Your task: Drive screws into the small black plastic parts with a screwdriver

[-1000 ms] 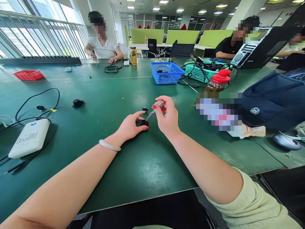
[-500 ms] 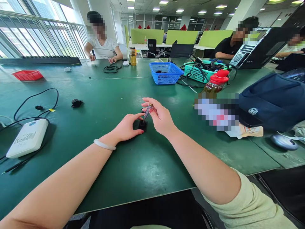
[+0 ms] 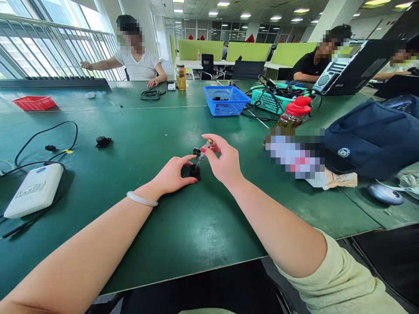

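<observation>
My left hand (image 3: pixel 172 176) rests on the green table, its thumb and fingers closed around a small black square part (image 3: pixel 194 172). My right hand (image 3: pixel 226 160) pinches a small screwdriver (image 3: pixel 206 147) with a clear handle and a gold-coloured end cap. The screwdriver tilts, its top leaning right, and its tip reaches down to the black part. Whether the tip sits in a screw is too small to tell. Just beyond my left fingertips lies another small black piece (image 3: pixel 196 151).
On the left are a white box-shaped device (image 3: pixel 34 189) with black cables and a black part (image 3: pixel 103 141). Farther back stand a red tray (image 3: pixel 34 103), a blue basket (image 3: pixel 225 109) and a green basket (image 3: pixel 266 101). A red-capped bottle (image 3: pixel 294 114) and a dark blue bag (image 3: pixel 376 139) are right.
The screwdriver has tilted farther to the right in my right hand. My left hand stays on the black part. A person across the table has stretched one arm out sideways.
</observation>
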Demonstrator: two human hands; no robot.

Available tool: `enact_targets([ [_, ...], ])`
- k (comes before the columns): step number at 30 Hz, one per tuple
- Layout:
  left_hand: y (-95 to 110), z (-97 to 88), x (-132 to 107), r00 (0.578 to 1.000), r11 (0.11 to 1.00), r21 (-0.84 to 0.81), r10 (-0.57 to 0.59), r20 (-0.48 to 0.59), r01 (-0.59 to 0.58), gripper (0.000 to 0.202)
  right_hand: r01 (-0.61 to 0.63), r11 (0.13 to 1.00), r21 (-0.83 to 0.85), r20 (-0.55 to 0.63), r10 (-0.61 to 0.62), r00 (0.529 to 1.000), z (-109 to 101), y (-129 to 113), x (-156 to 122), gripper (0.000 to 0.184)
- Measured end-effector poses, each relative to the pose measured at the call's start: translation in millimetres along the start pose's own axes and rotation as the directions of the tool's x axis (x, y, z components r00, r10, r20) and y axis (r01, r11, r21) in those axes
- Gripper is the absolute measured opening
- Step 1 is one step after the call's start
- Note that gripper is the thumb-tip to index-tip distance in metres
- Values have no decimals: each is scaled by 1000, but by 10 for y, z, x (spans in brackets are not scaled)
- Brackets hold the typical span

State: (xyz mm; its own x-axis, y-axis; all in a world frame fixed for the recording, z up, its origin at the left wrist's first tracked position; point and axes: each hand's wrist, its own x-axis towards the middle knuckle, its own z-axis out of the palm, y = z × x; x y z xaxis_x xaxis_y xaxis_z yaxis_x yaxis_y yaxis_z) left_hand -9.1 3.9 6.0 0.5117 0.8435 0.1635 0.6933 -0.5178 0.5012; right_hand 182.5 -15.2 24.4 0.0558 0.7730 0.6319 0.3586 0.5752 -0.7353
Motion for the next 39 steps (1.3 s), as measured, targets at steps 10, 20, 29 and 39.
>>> enact_targets([
  [10, -6, 26, 8, 999, 1000, 5, 0, -37, 0, 72, 212, 977, -34, 68, -209, 976, 10, -104, -83, 25],
  [20, -39, 53, 22, 998, 999, -23, 26, -48, -27, 56, 179, 980, -91, 200, -158, 967, 76, -124, -77, 11],
  [29, 3, 17, 10, 999, 1000, 30, 4, -50, -3, 70, 243, 966, -84, 49, -240, 970, -16, -199, -86, 32],
  [39, -16, 31, 8, 998, 1000, 6, 26, -55, -26, 77, 172, 981, -92, 119, -161, 980, 32, -69, -70, 28],
])
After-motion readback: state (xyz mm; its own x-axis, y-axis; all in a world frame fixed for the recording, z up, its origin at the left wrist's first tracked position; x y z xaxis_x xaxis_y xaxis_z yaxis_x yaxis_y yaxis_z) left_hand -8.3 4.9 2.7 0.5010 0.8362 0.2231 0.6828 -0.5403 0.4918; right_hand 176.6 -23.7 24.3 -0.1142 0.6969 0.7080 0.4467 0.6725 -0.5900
